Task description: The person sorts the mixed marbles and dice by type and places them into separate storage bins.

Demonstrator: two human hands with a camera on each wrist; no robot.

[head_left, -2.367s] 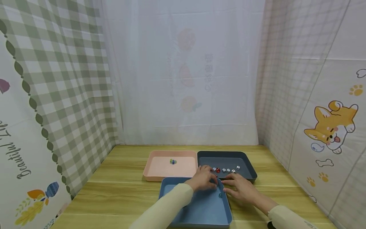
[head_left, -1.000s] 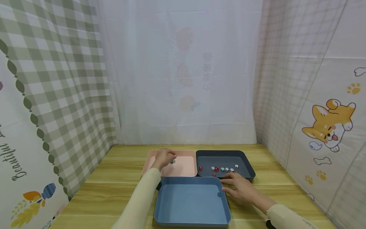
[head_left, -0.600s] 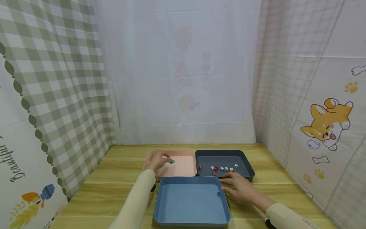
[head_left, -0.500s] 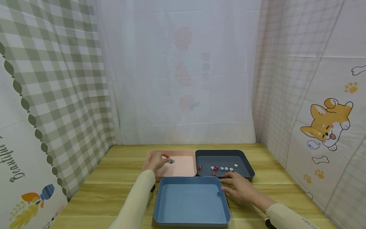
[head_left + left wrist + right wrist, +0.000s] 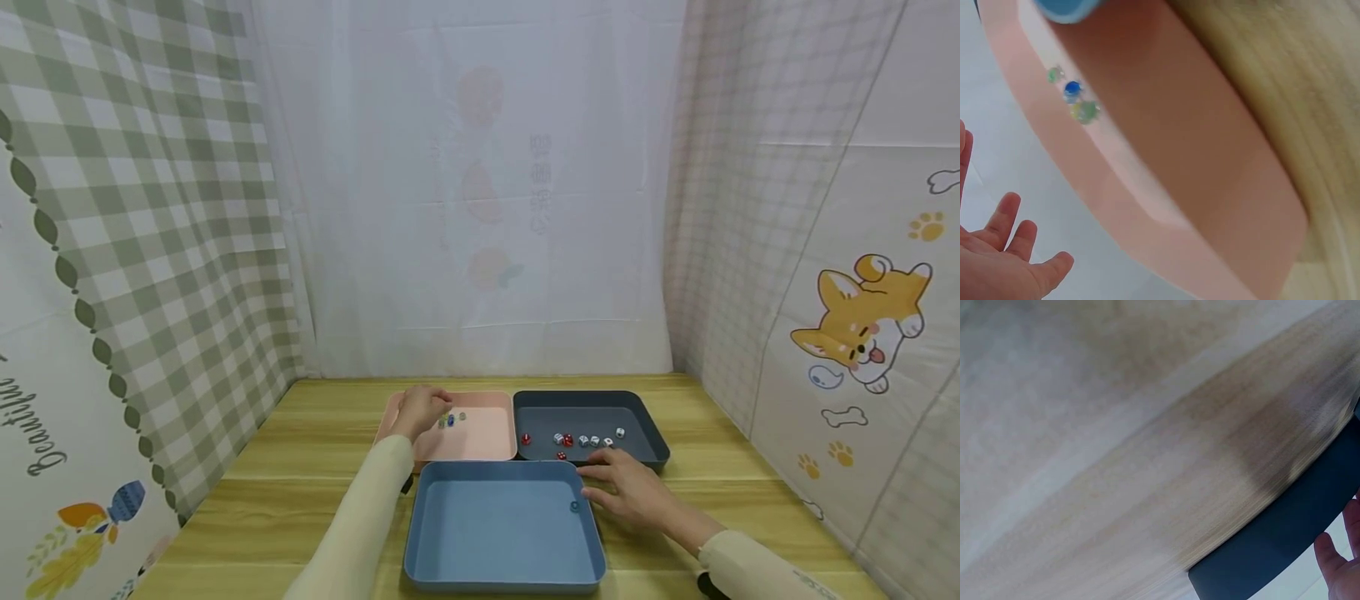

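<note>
My left hand [image 5: 422, 410] is over the left part of the pink tray [image 5: 491, 446], fingertips close beside several small glassy marbles [image 5: 451, 420]. In the left wrist view the marbles [image 5: 1072, 90] look green, blue and yellowish, and the spread fingers [image 5: 1022, 240] show nothing between them; the thumb side is cut off. My right hand [image 5: 626, 487] lies loosely extended at the right rim of the blue tray [image 5: 502, 533], near the dark tray's front edge. Inside the blue tray, by its right wall, sits one small teal marble [image 5: 574, 506].
At the back right, the dark tray [image 5: 592, 404] holds several white dice [image 5: 595, 442] and red dice [image 5: 567, 440]. It stands against the pink tray, with the blue tray in front of both. Wood-grain table [image 5: 300, 467] surrounds them; curtains hang on three sides.
My left hand has gone from the blue tray's far right corner to the pink tray. Its marbles, clustered half a second ago, now lie farther apart, and the hand has lifted slightly. My right hand stays.
</note>
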